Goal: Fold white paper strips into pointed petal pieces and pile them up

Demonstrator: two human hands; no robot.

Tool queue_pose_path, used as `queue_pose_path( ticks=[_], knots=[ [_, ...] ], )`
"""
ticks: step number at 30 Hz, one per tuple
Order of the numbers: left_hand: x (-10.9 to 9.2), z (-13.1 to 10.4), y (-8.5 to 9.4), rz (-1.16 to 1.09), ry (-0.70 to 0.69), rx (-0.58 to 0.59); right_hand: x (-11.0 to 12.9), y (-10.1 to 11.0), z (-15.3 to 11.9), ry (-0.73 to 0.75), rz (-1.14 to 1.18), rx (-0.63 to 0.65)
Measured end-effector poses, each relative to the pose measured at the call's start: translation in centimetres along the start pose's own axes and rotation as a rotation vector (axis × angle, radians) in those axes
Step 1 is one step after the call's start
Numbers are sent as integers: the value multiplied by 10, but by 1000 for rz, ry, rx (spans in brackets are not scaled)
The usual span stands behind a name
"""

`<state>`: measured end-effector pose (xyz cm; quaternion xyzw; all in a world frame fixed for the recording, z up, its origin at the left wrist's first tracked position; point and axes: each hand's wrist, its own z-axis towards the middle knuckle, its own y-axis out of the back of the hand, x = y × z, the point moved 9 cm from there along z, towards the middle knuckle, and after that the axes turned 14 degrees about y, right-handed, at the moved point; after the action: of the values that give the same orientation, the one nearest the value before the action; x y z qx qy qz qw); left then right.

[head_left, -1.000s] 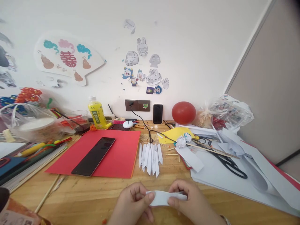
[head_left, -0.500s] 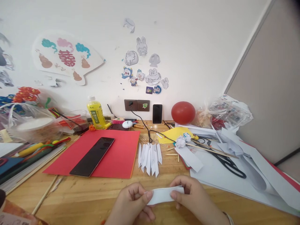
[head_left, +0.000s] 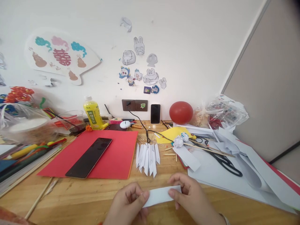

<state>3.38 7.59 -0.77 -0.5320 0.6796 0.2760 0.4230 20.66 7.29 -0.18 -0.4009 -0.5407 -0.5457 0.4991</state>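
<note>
A narrow strip of white paper (head_left: pixel 158 197) is stretched between my two hands, low over the wooden table. My left hand (head_left: pixel 131 200) pinches its left end, thumb on top. At the right end, my right hand (head_left: pixel 187 198) grips it with the thumb pressed on the upper face. The strip tilts slightly up to the right; its underside and some fingers are hidden. Just beyond my hands lies a row of several folded white paper pieces (head_left: pixel 147 159) with pointed ends.
To the left, a black phone (head_left: pixel 89 157) rests on red paper (head_left: pixel 122 156). Scissors (head_left: pixel 225 161) and white sheets (head_left: pixel 211 179) lie right. Behind stand a yellow drink bottle (head_left: pixel 93 114), a red balloon (head_left: pixel 181 112) and a small upright phone (head_left: pixel 155 113). Thin sticks (head_left: pixel 38 200) lie front left.
The strip has turned a little, its left end lower and its face flatter to view. Both hands keep their hold. The whole view has shifted slightly.
</note>
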Motion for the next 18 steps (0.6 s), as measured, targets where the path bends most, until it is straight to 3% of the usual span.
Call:
queue_pose_path(
  ticks=[11,15,18],
  knots=[
    [-6,0,-1,184,-96,-16,2,6,1,0,-37,-29],
    [-13,-6,-7,453,-201,-58,1,-11,-3,13,-57,118],
    [-8,-9,-18,628,-195,-22,7,-26,-5,63,-129,229]
  ],
)
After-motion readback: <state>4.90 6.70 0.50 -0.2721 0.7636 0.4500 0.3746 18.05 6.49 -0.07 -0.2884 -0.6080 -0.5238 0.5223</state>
